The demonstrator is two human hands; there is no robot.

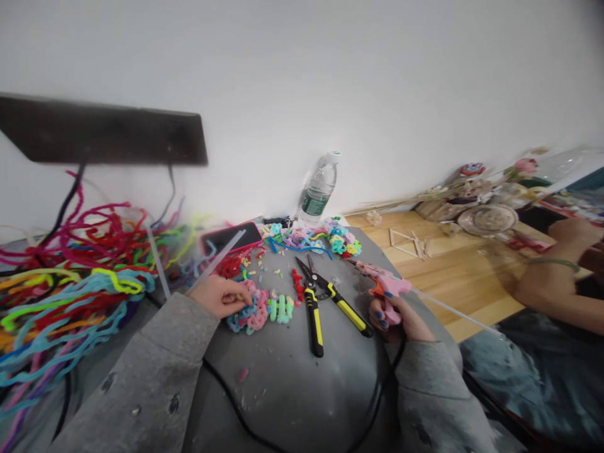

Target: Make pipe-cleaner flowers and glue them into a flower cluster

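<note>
Our right hand (401,314) is wrapped firmly around the handle of a pink glue gun (395,285), near the right edge of the grey tabletop (346,390). The nozzle points left; a clear stick (453,311) projects from the rear, past the tabletop's right edge. Our left hand (229,296) has thumb and fingers drawn together, a narrow grip, touching the left side of a pink-and-blue fuzzy piece (255,311). We cannot tell whether the fingertips pinch it or only rest on it. That piece lies left of the tabletop's middle, with a pale green fuzzy piece (282,308) at its right side.

The step in hand appears to be steadying the fuzzy work while the glue gun is held ready. To perform it well, we judge the following advisable:

1. Brace the pink-and-blue piece from its outer left side, so that our fingertips stay away from the nozzle.
2. Keep the nozzle clear of the yellow-and-black pliers (311,302), which lie with handles spread between our two hands.
3. Leave slack in the black cord (236,399) crossing the near part of the tabletop; a snag could jerk our aim.
4. Apply glue sparingly, since excess would probably mat the soft pile.
</note>
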